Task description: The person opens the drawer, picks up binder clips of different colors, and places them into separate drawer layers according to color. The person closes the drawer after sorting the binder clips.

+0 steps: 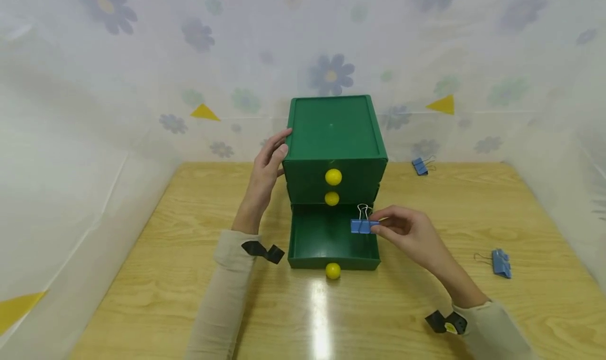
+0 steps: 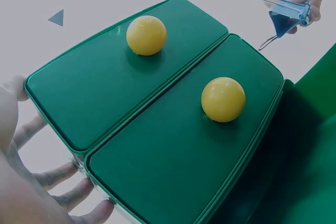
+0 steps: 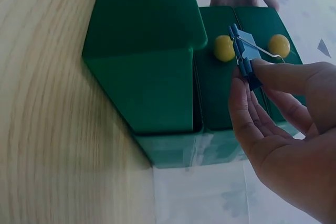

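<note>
A green drawer cabinet (image 1: 331,128) with yellow ball knobs stands on the table, its bottom drawer (image 1: 322,239) pulled out. My left hand (image 1: 267,173) rests against the cabinet's left side, fingers fairly straight; the left wrist view shows its fingertips (image 2: 100,211) at the side edge. Between thumb and fingers, my right hand (image 1: 409,236) pinches a blue binder clip (image 1: 361,227) by one end. The clip is over the right part of the open drawer, wire handles pointing up. In the right wrist view the clip (image 3: 247,51) appears in front of the two closed upper drawers.
One blue binder clip (image 1: 420,166) lies at the back right of the table, near the wall. Another blue clip (image 1: 501,263) lies on the wooden table (image 1: 156,276) at the right. A flowered white sheet (image 1: 265,44) hangs behind and at both sides.
</note>
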The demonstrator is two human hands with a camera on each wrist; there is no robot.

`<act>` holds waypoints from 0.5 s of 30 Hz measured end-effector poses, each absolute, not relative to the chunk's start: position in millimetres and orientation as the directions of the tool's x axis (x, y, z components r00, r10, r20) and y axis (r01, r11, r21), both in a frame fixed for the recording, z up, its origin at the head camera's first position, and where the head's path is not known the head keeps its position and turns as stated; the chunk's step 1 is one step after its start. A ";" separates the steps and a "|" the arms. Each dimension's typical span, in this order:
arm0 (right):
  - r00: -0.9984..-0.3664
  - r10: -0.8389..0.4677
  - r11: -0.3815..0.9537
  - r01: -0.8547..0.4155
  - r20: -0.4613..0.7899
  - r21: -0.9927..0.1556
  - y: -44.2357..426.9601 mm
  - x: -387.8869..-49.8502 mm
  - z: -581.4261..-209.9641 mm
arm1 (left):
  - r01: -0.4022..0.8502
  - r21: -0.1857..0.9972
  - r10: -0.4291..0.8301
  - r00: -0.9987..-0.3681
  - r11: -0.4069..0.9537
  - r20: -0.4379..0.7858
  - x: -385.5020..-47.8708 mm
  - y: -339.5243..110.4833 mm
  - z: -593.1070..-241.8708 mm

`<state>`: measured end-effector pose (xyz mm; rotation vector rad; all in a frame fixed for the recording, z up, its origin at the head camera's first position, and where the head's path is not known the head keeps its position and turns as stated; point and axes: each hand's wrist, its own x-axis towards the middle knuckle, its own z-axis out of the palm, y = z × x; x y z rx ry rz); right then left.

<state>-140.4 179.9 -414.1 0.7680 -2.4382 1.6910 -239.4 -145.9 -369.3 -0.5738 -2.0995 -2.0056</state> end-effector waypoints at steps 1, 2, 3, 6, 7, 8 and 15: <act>-0.871 -0.357 0.254 -0.438 0.338 -0.862 177.8 -140.5 -414.7 | 0.396 0.918 0.151 -0.908 0.012 0.390 -239.9 -145.9 -369.3; -0.871 -0.356 0.241 -0.435 0.338 -0.867 175.9 -140.8 -415.8 | 0.397 0.918 0.151 -0.908 0.011 0.391 -240.1 -145.8 -369.2; -0.871 -0.357 0.229 -0.432 0.337 -0.873 173.9 -141.2 -417.1 | 0.398 0.917 0.152 -0.907 0.011 0.392 -240.3 -145.9 -369.3; -0.875 -0.359 0.206 -0.415 0.326 -0.886 167.2 -142.3 -420.8 | 0.395 0.918 0.151 -0.908 0.010 0.389 -239.9 -146.2 -369.2; -0.875 -0.362 0.199 -0.408 0.320 -0.891 164.7 -142.6 -421.7 | 0.394 0.919 0.152 -0.909 0.009 0.389 -239.9 -146.3 -369.2; -0.876 -0.366 0.196 -0.402 0.313 -0.894 162.1 -143.0 -422.2 | 0.394 0.919 0.152 -0.909 0.008 0.389 -239.8 -146.3 -369.1; -0.883 -0.413 0.148 -0.307 0.223 -0.940 140.7 -145.8 -423.0 | 0.395 0.919 0.148 -0.908 -0.003 0.391 -238.1 -145.7 -368.2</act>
